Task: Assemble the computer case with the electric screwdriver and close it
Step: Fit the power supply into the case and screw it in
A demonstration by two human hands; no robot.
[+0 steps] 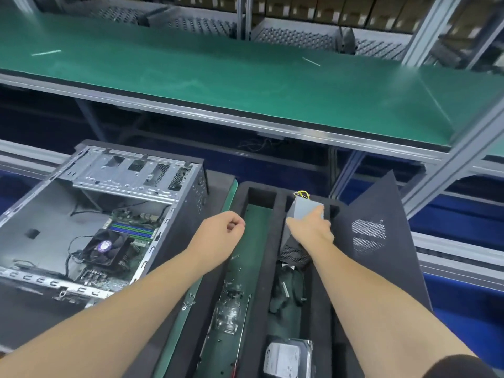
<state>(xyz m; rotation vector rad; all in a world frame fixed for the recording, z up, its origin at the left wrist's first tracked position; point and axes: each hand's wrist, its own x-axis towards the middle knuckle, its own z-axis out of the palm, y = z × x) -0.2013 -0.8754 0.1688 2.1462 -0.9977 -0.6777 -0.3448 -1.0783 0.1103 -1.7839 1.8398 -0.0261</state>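
Green workbench (245,77) behind; foam tray (279,214) holds a hard drive (289,358), right hand (311,225) gripping the tilted power supply (297,241), left hand (221,236) loosely curled, holding nothing.

The right hand (311,225) grips a grey power supply (302,230) standing in the black foam tray (321,296); the left hand (221,233), apparently empty, hovers loosely curled beside the open computer case (90,219).

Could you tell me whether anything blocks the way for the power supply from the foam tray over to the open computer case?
Nothing visible blocks it. The right hand grips the power supply; the computer case lies open-side up. Only the left hand hovers between them.
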